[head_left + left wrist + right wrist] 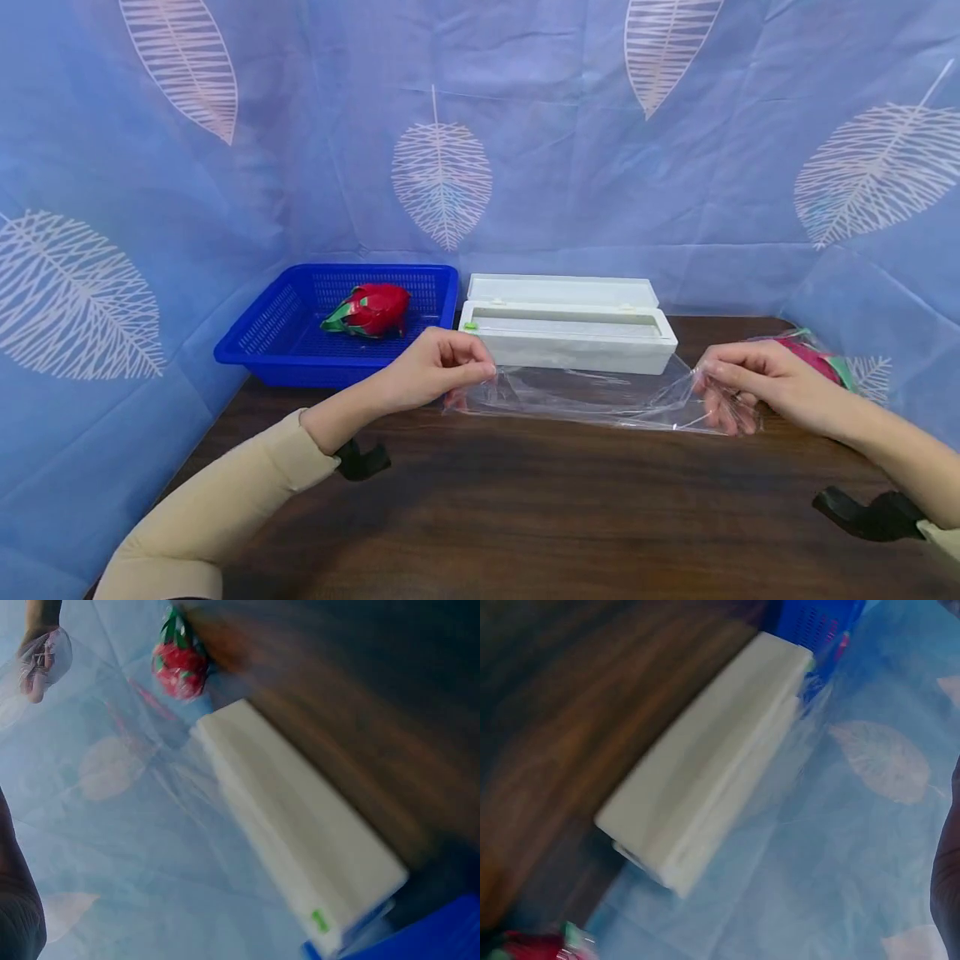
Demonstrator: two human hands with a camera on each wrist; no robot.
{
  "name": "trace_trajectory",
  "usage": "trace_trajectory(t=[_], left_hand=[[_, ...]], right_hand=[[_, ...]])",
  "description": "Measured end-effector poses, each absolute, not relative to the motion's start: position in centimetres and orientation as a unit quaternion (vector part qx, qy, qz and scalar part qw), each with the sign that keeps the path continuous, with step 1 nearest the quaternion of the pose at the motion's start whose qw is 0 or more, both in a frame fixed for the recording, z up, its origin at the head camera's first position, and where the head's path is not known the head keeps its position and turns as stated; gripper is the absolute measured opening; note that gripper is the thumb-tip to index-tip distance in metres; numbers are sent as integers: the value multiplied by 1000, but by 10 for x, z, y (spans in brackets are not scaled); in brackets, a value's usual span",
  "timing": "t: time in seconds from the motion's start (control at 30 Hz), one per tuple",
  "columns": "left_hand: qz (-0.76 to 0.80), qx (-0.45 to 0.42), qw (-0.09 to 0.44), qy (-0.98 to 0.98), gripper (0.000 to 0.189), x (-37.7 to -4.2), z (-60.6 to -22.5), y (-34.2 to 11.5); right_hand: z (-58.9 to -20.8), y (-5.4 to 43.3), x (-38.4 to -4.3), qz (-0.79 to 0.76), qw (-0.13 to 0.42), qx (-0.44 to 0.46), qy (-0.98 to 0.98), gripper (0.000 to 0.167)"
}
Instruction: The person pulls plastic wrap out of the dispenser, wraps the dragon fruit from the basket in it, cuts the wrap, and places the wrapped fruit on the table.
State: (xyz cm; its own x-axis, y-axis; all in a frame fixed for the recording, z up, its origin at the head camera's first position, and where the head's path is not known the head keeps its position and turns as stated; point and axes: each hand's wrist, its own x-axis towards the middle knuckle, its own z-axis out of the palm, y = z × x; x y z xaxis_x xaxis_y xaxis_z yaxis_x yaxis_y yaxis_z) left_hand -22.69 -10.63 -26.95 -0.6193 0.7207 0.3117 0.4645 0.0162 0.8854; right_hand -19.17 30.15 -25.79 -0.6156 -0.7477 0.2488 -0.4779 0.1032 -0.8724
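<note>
A sheet of clear plastic wrap (585, 398) hangs stretched between my two hands above the table. My left hand (442, 367) pinches its left end between thumb and curled fingers. The right end is pinched by my right hand (750, 379), with film bunched over the fingers. Just behind the sheet stands a white wrap dispenser box (570, 354), its lid (562, 290) raised. In the left wrist view the right hand (39, 664) shows at the upper left with film around it. The right wrist view shows the box (705, 757) blurred.
Left of the box is a blue basket (300, 360) holding a red dragon fruit (378, 308). Another dragon fruit (180, 667), covered in shiny film, lies at the right, partly hidden behind the right hand in the head view. A blue leaf-patterned cloth (540, 167) surrounds the dark wooden table (540, 508).
</note>
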Motion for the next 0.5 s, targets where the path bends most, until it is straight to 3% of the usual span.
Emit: trace_trajectory(t=[0.2, 0.5], left_hand=[[540, 421, 181, 706, 14, -220, -298, -107], [519, 450, 263, 678, 20, -217, -340, -107]], right_hand=[[-286, 304, -187, -544, 190, -414, 704, 36], [-331, 310, -180, -554, 225, -421, 682, 36]])
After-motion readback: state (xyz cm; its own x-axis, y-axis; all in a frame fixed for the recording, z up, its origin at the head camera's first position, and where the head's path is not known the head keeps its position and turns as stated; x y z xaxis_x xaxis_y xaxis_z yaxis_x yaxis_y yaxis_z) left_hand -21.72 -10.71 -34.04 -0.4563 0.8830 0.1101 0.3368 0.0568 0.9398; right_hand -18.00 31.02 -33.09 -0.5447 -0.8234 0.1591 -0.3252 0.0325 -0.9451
